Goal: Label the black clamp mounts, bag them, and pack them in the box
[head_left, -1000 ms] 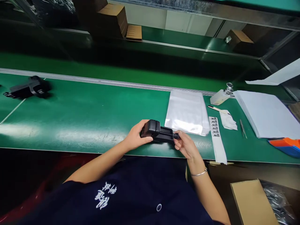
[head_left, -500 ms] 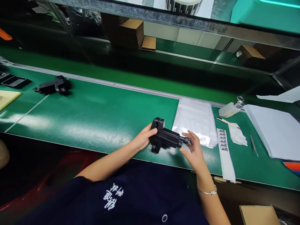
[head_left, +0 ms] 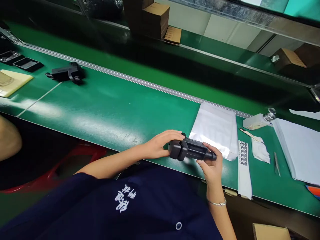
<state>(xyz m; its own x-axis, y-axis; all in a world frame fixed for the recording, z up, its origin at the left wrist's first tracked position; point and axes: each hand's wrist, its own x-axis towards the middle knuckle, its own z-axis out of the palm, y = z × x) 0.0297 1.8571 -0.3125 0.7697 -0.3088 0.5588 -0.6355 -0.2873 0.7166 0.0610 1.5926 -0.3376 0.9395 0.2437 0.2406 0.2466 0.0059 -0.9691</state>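
Observation:
Over the front of the green bench I hold a black device [head_left: 196, 150] with a thick rounded end on the left and a narrow knob-like end on the right. My left hand [head_left: 161, 145] is closed on the rounded end, fingers over the top and thumb beneath. My right hand [head_left: 212, 166] grips the other end between thumb and fingers, beside the knob. Behind the device lies a stack of clear plastic bags [head_left: 216, 128]. A similar black device [head_left: 66, 73] rests far left on the bench.
On the right are a white pump bottle [head_left: 257, 120], a brush [head_left: 250, 134], a folded white cloth [head_left: 260, 150], a label strip [head_left: 243, 153], tweezers [head_left: 276, 163] and a paper stack [head_left: 300, 150]. Cardboard boxes [head_left: 156, 20] stand on the back shelf. Another person's limb [head_left: 8, 138] shows at left.
The black device has been rolled in my hands, so another side faces up. My right hand has closed on its knob end. The head view has shifted and tilted.

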